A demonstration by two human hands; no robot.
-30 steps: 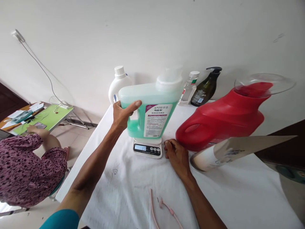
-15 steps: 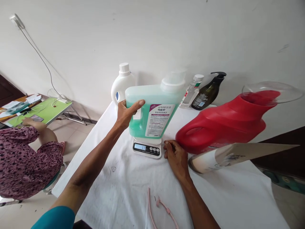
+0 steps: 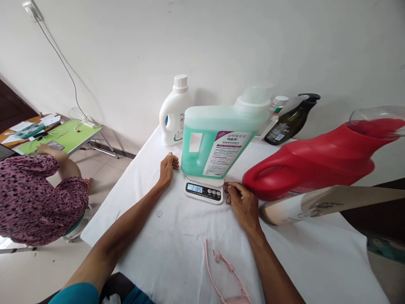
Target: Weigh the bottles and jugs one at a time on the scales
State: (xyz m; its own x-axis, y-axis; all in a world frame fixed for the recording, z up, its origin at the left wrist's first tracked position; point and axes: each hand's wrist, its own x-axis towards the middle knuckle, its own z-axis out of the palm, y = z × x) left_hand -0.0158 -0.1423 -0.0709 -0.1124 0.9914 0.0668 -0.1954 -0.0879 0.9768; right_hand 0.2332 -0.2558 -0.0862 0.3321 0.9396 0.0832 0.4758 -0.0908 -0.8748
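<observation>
A large jug of green liquid (image 3: 218,141) stands upright on a small white kitchen scale (image 3: 205,190) whose display shows digits. My left hand (image 3: 167,167) rests on the white tablecloth just left of the jug, fingers loosely apart, holding nothing. Beside the scale's right edge, my right hand (image 3: 242,202) lies on the cloth with curled fingers touching or almost touching the scale.
A red jug (image 3: 310,162) lies on its side to the right, with a tilted tan and white object (image 3: 329,202) in front. A white bottle (image 3: 175,114), a clear bottle (image 3: 276,105) and a dark pump bottle (image 3: 289,122) stand by the wall. Pink cord (image 3: 226,270) lies near me. A seated person (image 3: 34,198) is at left.
My left hand let go of the green jug's handle and dropped to the cloth beside it. The jug now stands on the scale, and the display changed to a larger number.
</observation>
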